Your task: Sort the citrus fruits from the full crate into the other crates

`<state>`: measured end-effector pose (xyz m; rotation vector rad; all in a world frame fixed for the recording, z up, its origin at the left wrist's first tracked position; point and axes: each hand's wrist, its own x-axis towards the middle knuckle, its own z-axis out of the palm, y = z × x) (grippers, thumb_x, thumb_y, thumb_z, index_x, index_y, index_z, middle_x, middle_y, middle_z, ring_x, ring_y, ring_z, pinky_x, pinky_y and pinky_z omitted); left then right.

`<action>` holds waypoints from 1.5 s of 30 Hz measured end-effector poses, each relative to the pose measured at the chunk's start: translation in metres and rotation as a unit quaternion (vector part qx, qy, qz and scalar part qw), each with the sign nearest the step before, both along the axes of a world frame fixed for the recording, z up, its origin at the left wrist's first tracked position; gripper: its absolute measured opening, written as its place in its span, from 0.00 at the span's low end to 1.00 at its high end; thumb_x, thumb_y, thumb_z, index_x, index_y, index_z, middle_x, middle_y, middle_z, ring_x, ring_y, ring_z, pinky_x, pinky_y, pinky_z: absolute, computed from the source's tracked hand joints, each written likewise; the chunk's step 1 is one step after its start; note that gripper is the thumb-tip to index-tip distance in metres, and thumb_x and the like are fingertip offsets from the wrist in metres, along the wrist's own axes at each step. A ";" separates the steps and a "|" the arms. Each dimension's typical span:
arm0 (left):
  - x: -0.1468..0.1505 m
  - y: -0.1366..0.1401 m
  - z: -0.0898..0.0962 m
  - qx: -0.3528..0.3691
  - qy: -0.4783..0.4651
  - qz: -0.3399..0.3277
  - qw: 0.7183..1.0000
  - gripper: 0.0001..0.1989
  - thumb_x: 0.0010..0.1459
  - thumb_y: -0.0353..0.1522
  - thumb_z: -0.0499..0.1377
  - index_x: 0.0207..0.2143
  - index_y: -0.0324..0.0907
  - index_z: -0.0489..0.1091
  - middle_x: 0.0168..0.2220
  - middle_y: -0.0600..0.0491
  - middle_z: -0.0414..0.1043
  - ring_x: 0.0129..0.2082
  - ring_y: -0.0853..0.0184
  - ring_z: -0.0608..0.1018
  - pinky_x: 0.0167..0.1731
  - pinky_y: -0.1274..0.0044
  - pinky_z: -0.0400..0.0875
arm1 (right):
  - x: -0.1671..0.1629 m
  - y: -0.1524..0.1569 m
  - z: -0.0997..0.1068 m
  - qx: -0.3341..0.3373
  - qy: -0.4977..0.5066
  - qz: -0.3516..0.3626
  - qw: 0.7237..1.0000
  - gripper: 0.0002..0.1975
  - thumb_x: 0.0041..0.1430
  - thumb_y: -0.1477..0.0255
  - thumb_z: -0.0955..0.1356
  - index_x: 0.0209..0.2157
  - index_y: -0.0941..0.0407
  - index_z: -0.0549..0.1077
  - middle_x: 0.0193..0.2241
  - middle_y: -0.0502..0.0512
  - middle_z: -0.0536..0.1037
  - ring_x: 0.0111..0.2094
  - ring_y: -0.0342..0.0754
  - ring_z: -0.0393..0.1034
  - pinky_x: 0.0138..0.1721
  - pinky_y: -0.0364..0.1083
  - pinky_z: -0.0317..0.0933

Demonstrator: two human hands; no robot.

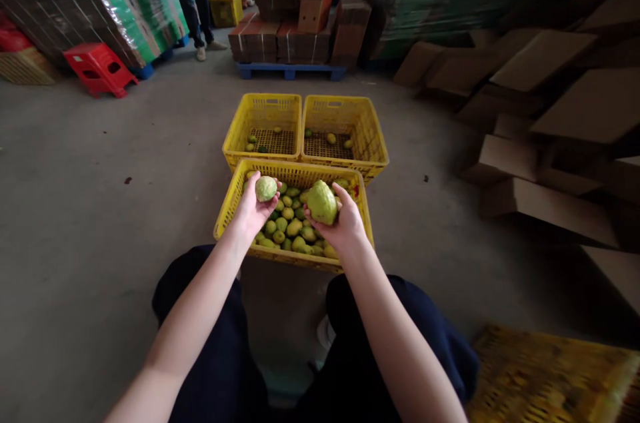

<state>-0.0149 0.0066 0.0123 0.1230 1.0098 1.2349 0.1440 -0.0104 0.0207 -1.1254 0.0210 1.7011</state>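
Large green fruit sits in the right hand, fingers curled around it, while the left hand loosely cups a smaller, paler fruit; both are above a yellow crate of fruits, two sparsely filled crates just beyond on the floor

A small, round, pale-green fruit with bumpy skin rests in the left hand. A larger, lumpy, yellow-green fruit sits in the right hand. Below both grips, smaller green and yellow rounded fruits lie heaped in a yellow perforated plastic crate.
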 end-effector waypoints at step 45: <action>0.012 -0.009 0.002 0.125 -0.023 -0.112 0.986 0.03 0.55 0.27 0.61 0.29 0.36 0.70 0.27 0.51 0.72 0.20 0.77 0.69 0.19 0.85 0.60 | 0.000 -0.002 0.003 0.075 0.064 0.015 0.995 0.09 0.61 0.69 0.65 0.30 0.58 0.72 0.21 0.52 0.75 0.22 0.45 0.72 0.28 0.46 0.75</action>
